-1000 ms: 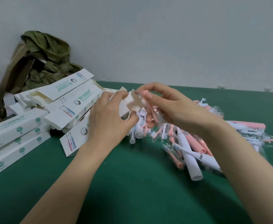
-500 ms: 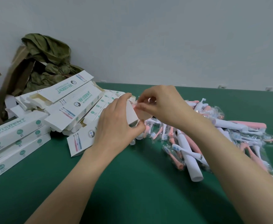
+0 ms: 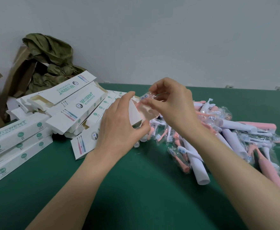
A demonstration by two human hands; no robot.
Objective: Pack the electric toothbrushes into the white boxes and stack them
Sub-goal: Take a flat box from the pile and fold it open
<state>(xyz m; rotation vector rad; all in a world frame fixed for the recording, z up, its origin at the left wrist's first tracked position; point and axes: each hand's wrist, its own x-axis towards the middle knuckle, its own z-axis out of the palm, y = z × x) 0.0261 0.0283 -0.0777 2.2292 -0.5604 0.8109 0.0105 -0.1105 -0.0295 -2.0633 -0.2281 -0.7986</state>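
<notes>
Open-ended white box (image 3: 135, 113), bagged pink toothbrush (image 3: 145, 97) at its mouth

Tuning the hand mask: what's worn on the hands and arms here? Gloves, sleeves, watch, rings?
Nothing worn that shows. The left hand and right hand have no gloves, rings or tape. The left forearm and right forearm are uncovered to the bottom edge of the picture: no sleeves, watch or bands. No markings visible.
</notes>
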